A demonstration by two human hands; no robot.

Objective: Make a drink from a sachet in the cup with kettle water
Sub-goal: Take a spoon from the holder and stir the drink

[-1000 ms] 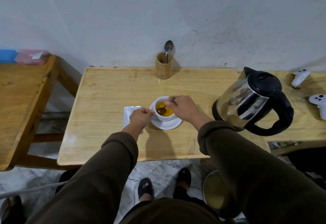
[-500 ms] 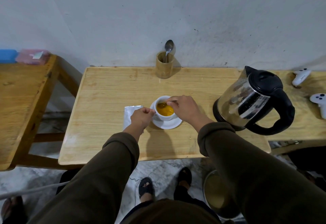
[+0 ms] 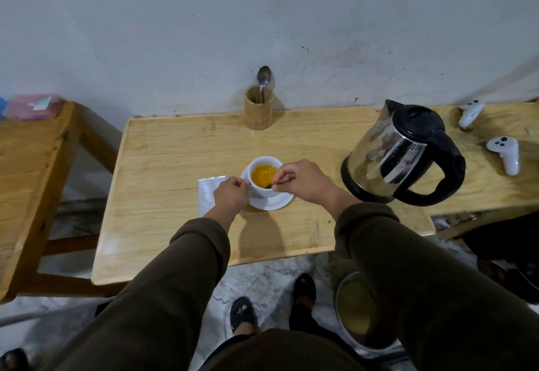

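A white cup [image 3: 262,191] holding orange-yellow drink stands on a white saucer [image 3: 278,202] in the middle of the wooden table [image 3: 163,166]. My left hand [image 3: 232,194] pinches the cup's left side, probably its handle. My right hand [image 3: 303,179] grips a spoon [image 3: 271,185] whose bowl dips into the drink at the cup's near right rim. A silvery sachet [image 3: 207,195] lies flat left of the saucer, partly under my left hand. The steel kettle [image 3: 399,151] with a black lid and handle stands to the right.
A wooden holder [image 3: 258,112] with one spoon [image 3: 264,77] stands by the wall. Two white controllers [image 3: 504,153] lie at the far right. Another wooden table [image 3: 32,166] stands to the left with a pink box [image 3: 33,106]. A metal bin [image 3: 357,312] sits on the floor by my feet.
My right hand has circled the spoon in the cup, from the left part of the drink to the near right rim. My left hand stayed on the cup.
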